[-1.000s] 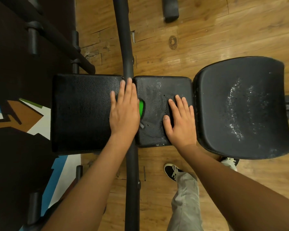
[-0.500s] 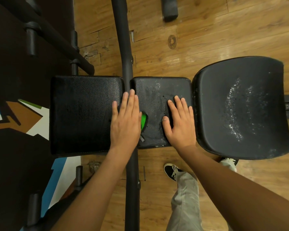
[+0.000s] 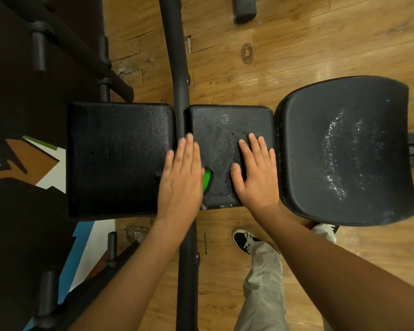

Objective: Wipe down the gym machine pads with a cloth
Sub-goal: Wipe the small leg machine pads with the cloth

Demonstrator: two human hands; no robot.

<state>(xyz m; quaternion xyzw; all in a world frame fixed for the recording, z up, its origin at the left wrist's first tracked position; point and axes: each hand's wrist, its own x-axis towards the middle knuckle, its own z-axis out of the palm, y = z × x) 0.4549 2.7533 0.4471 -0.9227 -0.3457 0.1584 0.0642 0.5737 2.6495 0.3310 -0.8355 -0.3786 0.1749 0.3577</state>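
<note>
Now left hand [image 3: 181, 177] flat, fingers straight, pressing mostly hidden green cloth [image 3: 207, 179] onto middle pad [image 3: 215, 130] left edge; right hand [image 3: 256, 177] flat beside, holding nothing. Speckled seat pad [image 3: 308, 115] lies right, nearer right hand.

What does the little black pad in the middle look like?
The middle pad is squarish and black, with pebbled, leather-like skin and rounded corners. Pale wet-looking specks dot it. It lies flat between the bar and the seat. The right hand rests flat on it; something green shows at its left edge, by the left hand.
</note>
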